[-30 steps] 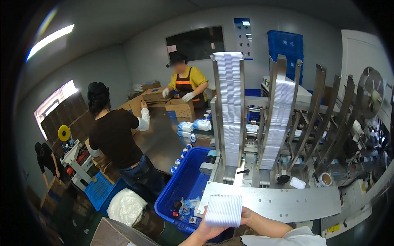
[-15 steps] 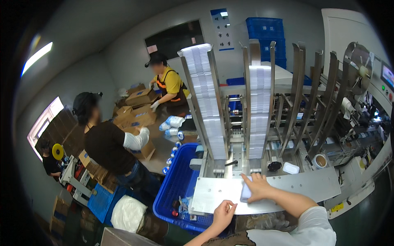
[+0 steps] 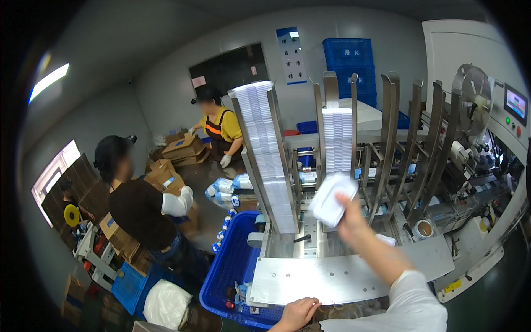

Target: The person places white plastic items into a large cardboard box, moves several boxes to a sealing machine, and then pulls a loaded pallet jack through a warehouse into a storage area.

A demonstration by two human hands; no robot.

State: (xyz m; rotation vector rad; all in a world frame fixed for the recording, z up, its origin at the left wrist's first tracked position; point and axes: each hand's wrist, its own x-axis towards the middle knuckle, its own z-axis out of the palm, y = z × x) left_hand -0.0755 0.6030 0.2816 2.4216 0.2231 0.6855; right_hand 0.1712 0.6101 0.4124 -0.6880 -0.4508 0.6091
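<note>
My right hand (image 3: 350,221) is raised over the machine's metal plate (image 3: 298,276), gripping a small stack of white rounded cards (image 3: 332,202), blurred by motion. The stack is tilted in front of the lower part of a column of white cards (image 3: 338,138) between upright metal rails. To its left, a taller column of similar cards (image 3: 265,144) leans in its own rails. My left hand (image 3: 298,314) sits at the plate's near edge, its fingers curled with nothing visible in them. Behind my right wrist, a white card (image 3: 385,239) is partly hidden.
Left of the plate stands a blue basket (image 3: 213,299) with scraps inside. Empty metal rails (image 3: 390,138) rise at right, near an open tub (image 3: 423,229) and a control screen (image 3: 516,105). Two co-workers (image 3: 141,205) (image 3: 222,127) stand at left among cardboard boxes (image 3: 185,146).
My right hand has lifted the card stack off the plate, up and forward toward the right column. My left hand has shifted lower in view, toward the plate's near edge.
</note>
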